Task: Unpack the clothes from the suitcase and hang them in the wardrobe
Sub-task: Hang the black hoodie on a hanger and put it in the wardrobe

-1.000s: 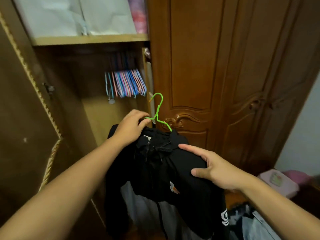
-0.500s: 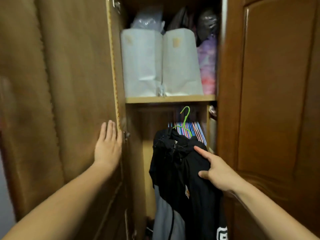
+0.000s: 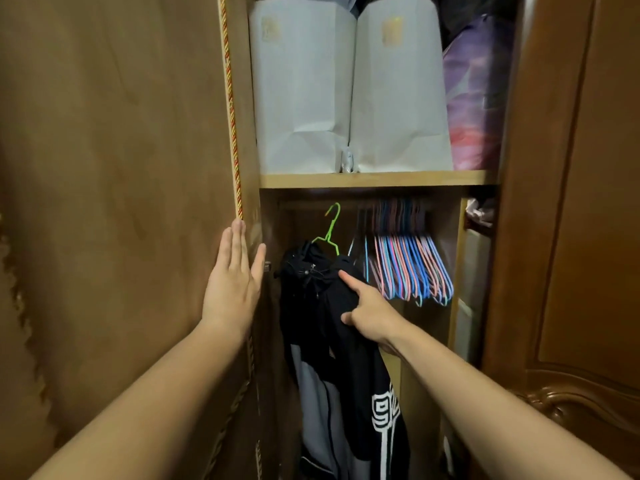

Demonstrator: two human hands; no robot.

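Observation:
A black and grey jacket [image 3: 343, 358] hangs on a green hanger [image 3: 329, 228] inside the open wardrobe compartment, under the wooden shelf [image 3: 377, 179]. My right hand [image 3: 369, 311] grips the jacket's shoulder, index finger stretched along the cloth and thumb on it. The hanger's hook reaches up toward the dim space under the shelf; whether it sits on the rail I cannot tell. With flat, straight fingers my left hand [image 3: 232, 282] presses on the edge of the open wardrobe door [image 3: 121, 202]. No suitcase is in view.
Several empty blue and pink hangers [image 3: 408, 271] hang bunched right of the jacket. Two white paper bags [image 3: 349, 88] and a purple plastic bag [image 3: 474, 91] fill the shelf. A closed carved wardrobe door [image 3: 571, 237] stands at the right.
The view drew closer to the wardrobe. My left hand let go of the hanger and went to the open door's edge. My right hand carried the jacket up into the compartment.

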